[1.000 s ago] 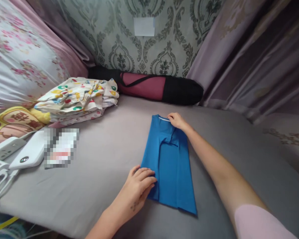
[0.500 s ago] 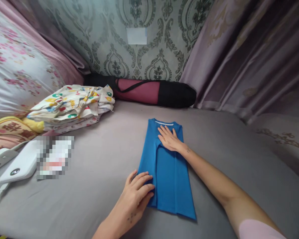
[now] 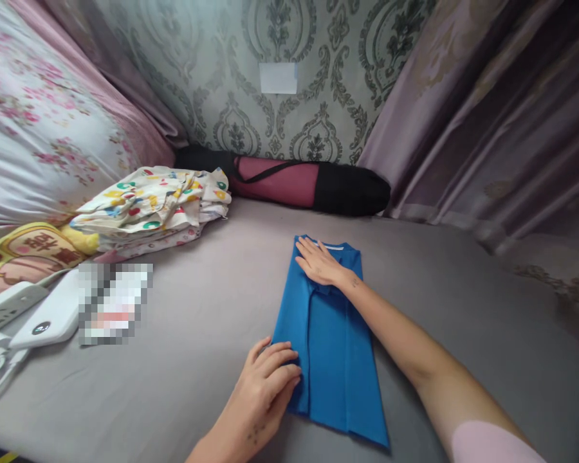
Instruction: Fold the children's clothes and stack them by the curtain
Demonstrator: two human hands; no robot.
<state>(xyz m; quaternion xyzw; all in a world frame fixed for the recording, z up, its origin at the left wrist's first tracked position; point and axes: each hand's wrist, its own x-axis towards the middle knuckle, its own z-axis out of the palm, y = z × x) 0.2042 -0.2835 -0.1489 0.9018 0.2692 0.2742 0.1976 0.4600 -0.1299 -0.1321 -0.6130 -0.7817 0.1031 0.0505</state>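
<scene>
A blue shirt (image 3: 335, 360) lies face down to the bed, its sides folded inward into a long strip that widens toward me. A white band shows at its neckline, at the far end. My right hand (image 3: 320, 262) rests flat on the cloth just below the neckline, fingers spread, with small wrinkles under the palm. At the near left edge, my left hand (image 3: 267, 386) lies on the folded side with its fingers slightly bent and apart. Part of the neckline is hidden by my right hand.
Grey sheet (image 3: 197, 308) covers the bed. A stack of patterned clothes (image 3: 159, 202) sits at the back left, near a white power bank (image 3: 53, 321) and a power strip (image 3: 14, 305). Against the wall lies a long black and maroon bag (image 3: 280, 183). Curtains (image 3: 453, 128) hang at right.
My right hand has slid left across the shirt near the neckline, and the cloth beneath it has wrinkled. My left hand stays at the near left edge. The view has shifted slightly.
</scene>
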